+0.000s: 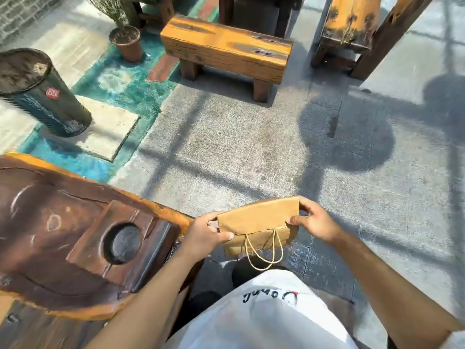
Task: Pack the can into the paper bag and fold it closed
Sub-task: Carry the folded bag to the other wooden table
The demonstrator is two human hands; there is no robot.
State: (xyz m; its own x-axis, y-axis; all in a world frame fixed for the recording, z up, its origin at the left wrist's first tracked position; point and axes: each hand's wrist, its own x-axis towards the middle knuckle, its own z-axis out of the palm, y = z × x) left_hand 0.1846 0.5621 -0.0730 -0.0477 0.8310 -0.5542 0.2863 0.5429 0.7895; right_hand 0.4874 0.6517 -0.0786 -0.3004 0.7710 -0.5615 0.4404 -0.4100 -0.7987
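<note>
A brown paper bag hangs in the air in front of my body, its top folded over toward me, with two string handles dangling below the fold. My left hand pinches the bag's left edge at the fold. My right hand pinches its right edge, fingers on the far side and thumb on the near side. No can is visible; whether it is inside the bag cannot be told.
A dark carved wooden table with a round hole lies at my left. Ahead stand a wooden bench, a potted plant, a dark cylindrical bin and another wooden seat on grey paving.
</note>
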